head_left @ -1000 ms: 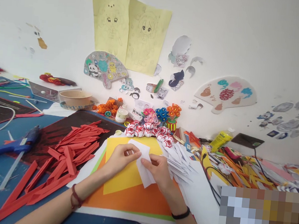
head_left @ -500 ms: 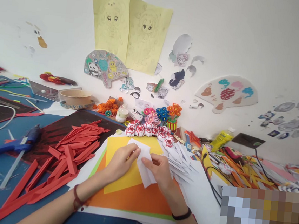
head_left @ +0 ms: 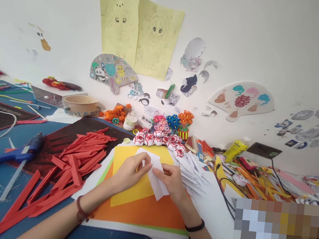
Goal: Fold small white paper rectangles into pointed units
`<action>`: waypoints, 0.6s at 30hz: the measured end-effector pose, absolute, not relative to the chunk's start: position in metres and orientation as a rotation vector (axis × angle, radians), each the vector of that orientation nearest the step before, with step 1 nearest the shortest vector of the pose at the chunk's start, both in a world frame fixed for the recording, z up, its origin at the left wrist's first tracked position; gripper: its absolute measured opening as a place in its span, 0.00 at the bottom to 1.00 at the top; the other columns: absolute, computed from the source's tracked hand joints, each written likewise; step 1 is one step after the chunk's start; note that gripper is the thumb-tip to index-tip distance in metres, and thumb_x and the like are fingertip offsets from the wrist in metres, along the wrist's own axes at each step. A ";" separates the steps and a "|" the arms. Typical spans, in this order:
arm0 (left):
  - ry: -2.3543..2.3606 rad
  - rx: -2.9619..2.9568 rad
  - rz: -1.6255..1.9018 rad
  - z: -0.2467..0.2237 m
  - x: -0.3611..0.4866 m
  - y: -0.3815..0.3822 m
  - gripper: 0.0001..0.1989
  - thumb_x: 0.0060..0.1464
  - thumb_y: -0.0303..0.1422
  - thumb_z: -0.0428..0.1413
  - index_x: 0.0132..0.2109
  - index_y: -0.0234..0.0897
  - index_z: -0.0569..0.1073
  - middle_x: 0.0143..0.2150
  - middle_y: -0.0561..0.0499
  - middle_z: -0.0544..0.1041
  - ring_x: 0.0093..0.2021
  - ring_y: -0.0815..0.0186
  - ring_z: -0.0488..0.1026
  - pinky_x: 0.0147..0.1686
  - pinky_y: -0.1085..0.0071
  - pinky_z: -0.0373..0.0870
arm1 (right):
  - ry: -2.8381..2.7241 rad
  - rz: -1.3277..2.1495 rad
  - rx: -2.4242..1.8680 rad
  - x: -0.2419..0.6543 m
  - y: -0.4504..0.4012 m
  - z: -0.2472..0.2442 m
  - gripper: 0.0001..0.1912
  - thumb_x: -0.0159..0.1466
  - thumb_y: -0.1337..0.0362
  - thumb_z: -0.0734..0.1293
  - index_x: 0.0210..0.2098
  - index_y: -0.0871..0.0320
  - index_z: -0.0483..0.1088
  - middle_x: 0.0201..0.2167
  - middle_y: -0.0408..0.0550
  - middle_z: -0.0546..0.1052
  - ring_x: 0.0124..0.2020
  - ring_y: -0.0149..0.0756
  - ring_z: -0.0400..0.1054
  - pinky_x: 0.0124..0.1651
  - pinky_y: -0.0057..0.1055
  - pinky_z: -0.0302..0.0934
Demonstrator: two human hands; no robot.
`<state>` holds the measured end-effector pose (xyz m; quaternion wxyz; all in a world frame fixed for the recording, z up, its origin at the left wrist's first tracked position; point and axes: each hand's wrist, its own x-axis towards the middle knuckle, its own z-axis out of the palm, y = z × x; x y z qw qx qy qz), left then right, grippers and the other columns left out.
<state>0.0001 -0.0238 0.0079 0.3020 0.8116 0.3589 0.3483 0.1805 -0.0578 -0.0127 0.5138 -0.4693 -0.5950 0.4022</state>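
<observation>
A strip of white paper (head_left: 157,183), creased along its length, slants between my two hands above a yellow sheet (head_left: 121,191). My left hand (head_left: 133,169) has thumb and forefinger pinched at the strip's upper left part. My right hand (head_left: 170,179) grips the strip's right side between thumb and bent fingers. Both sets of fingertips nearly meet over the paper. Beneath the yellow sheet lies an orange sheet (head_left: 138,217), on a stack of coloured and white paper. The fingers hide part of the strip.
Folded red paper strips (head_left: 85,153) are heaped on the left, beside a blue glue gun (head_left: 23,153). Folded white strips (head_left: 192,171) lie to the right. Red-and-white paper pieces (head_left: 159,138) and small craft flowers (head_left: 173,121) stand behind. A black cable (head_left: 223,185) curves at right.
My left fingertips have shifted slightly right and down along the paper. The strip's lower end and my right hand have moved a little to the right.
</observation>
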 end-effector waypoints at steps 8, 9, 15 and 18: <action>0.814 1.654 1.004 0.004 0.000 -0.016 0.13 0.56 0.43 0.55 0.37 0.36 0.67 0.26 0.55 0.71 0.22 0.72 0.64 0.23 0.76 0.58 | -1.270 0.833 -1.256 0.184 -0.054 -0.011 0.21 0.54 0.55 0.74 0.44 0.60 0.76 0.39 0.51 0.77 0.35 0.39 0.69 0.35 0.31 0.64; 0.797 1.558 1.014 0.005 0.000 -0.017 0.15 0.55 0.44 0.56 0.38 0.36 0.66 0.27 0.54 0.73 0.22 0.72 0.66 0.23 0.76 0.59 | -1.193 0.811 -1.269 0.183 -0.053 -0.012 0.26 0.53 0.55 0.75 0.48 0.59 0.74 0.42 0.52 0.76 0.36 0.39 0.69 0.36 0.31 0.65; 0.752 1.267 0.984 0.003 0.007 -0.025 0.18 0.50 0.45 0.61 0.32 0.36 0.65 0.26 0.52 0.75 0.24 0.70 0.69 0.25 0.75 0.62 | -1.165 1.147 -1.130 0.170 -0.056 -0.017 0.23 0.54 0.49 0.74 0.41 0.61 0.75 0.31 0.49 0.77 0.27 0.35 0.69 0.29 0.31 0.65; 0.792 1.331 0.973 -0.002 0.008 -0.024 0.19 0.50 0.45 0.60 0.27 0.35 0.64 0.20 0.56 0.68 0.19 0.75 0.59 0.21 0.77 0.54 | -1.216 1.075 -1.137 0.168 -0.058 -0.016 0.18 0.56 0.50 0.72 0.29 0.62 0.76 0.25 0.49 0.77 0.25 0.33 0.67 0.30 0.30 0.63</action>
